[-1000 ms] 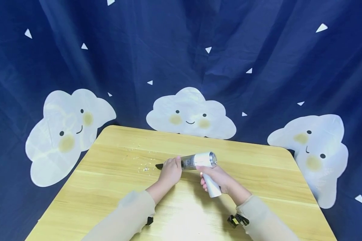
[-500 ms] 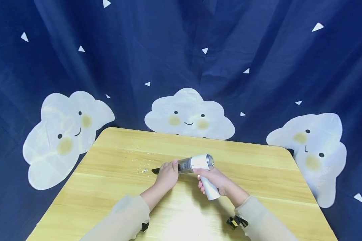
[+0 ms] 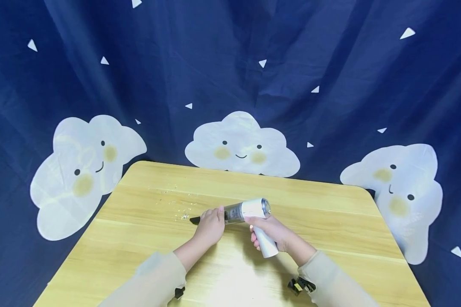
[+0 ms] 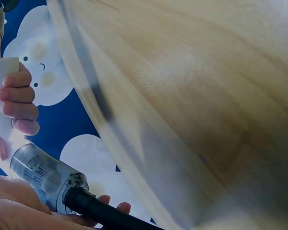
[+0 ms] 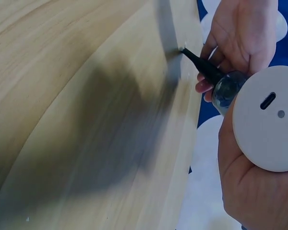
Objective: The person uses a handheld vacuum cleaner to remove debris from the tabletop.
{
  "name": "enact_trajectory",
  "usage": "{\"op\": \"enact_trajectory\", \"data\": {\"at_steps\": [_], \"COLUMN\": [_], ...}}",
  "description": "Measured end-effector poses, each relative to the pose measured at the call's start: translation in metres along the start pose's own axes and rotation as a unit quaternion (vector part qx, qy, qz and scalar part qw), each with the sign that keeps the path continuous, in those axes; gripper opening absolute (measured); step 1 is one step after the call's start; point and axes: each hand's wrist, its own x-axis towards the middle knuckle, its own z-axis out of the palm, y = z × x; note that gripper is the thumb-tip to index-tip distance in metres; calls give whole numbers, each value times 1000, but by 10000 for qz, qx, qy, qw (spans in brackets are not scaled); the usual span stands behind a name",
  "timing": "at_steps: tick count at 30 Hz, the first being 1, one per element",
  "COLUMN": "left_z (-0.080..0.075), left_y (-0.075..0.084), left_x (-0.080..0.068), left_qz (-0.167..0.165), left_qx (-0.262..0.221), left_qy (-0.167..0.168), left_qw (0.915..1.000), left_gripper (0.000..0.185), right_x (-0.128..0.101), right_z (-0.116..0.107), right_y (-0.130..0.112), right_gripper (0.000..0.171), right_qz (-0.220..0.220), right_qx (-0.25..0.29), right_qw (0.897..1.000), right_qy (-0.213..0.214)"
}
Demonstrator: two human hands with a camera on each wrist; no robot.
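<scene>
1. Right hand [image 3: 279, 233]: wrapped round the handle [image 3: 266, 244] of a white handheld vacuum [image 3: 252, 208]; by this grip the weight is presumably borne and the aim steered from behind.
2. Left hand [image 3: 210, 226]: closed about the front end, where the clear canister [image 3: 234, 213] meets the black nozzle [image 3: 194, 221]. A second hold is likely given here so that the long front is kept steady and low.
3. The vacuum is held over the table [image 3: 330, 221], canister sloped down toward the nozzle. The tip is pointed at pale scraps [image 3: 185, 216] just beside it; whether the wood is touched cannot be told.
4. Finer bits are scattered farther back on the tabletop.
5. Beyond the far edge, a blue curtain [image 3: 230, 51] with cloud prints is hung.
</scene>
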Motion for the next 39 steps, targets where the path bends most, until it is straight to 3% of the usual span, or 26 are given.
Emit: {"op": "enact_trajectory", "data": {"at_steps": [10, 32, 39], "left_z": [1, -6, -8], "left_y": [-5, -15, -19], "left_x": [2, 10, 9], "left_qz": [-1, -55, -66], "left_qx": [-226, -195, -96], "left_qy": [-54, 41, 58], "left_qw": [9997, 9998, 9999], "left_gripper": [62, 62, 70], "right_x": [1, 11, 15], "right_z": [4, 16, 18], "right_y": [2, 0, 2], "right_gripper": [39, 37, 38], "right_qz": [0, -82, -85], "right_qx": [60, 104, 144], "right_qw": [9998, 9996, 9995], "right_qy": [166, 255, 266]}}
